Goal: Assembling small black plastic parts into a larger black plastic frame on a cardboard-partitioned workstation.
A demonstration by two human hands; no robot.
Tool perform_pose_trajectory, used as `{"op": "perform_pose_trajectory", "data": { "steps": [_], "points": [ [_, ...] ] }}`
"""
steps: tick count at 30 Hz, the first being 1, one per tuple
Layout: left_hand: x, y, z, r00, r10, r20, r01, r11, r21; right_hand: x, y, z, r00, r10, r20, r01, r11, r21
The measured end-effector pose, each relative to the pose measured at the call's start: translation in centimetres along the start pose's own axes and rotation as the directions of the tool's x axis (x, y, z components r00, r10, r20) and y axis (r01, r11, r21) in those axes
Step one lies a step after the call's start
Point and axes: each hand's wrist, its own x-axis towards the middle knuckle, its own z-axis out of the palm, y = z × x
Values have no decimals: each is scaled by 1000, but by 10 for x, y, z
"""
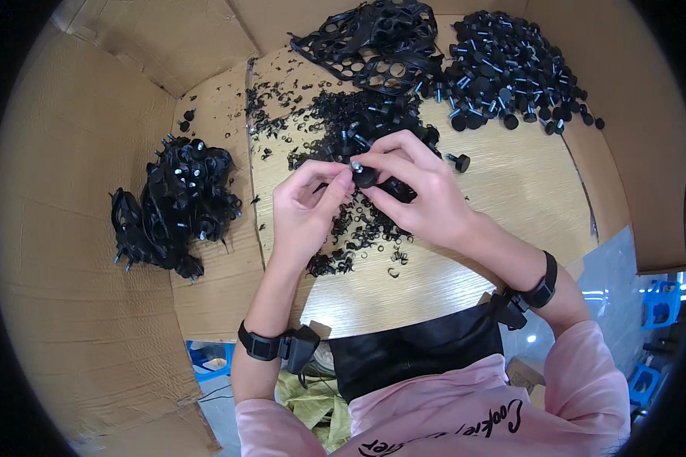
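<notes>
Between my two hands, above the middle of the table, is a levelling foot (366, 179): a round black base with a silver threaded stud pointing up. My right hand (432, 192) is closed, its fingers and thumb gripping the black base from the right. My left hand (307, 202) is pinched, thumb and fingertips meeting at the foot's left side by the stud. Anything small between those fingertips is hidden. Behind and below both hands lie black ring-shaped scraps (370, 228), with more feet among them partly covered by my right hand.
Many finished-looking feet (503, 72) are heaped at the far right; a single foot (459, 162) lies beside my right hand. Perforated black rubber sheet (381, 42) sits at the back. A clump of black sheet with studs (179, 202) lies left. Cardboard walls (84, 213) enclose the table (503, 190).
</notes>
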Motion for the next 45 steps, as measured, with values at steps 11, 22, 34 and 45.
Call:
{"op": "perform_pose_trajectory", "data": {
  "steps": [11,22,34,45],
  "points": [
    [0,-2,0,999,-1,36,0,1000,8,-2,7,3,997,-70,-26,70,997,-17],
    [2,-5,-1,1000,-16,1,16,995,-94,-2,1,7,989,147,-25,-134,951,279],
    [1,3,-6,999,0,45,4,996,-92,5,6,-1,881,405,244,-454,580,676],
    [7,8,-6,991,-21,-132,23,1000,11,3,10,0,914,353,202,-397,665,632]
  ]
}}
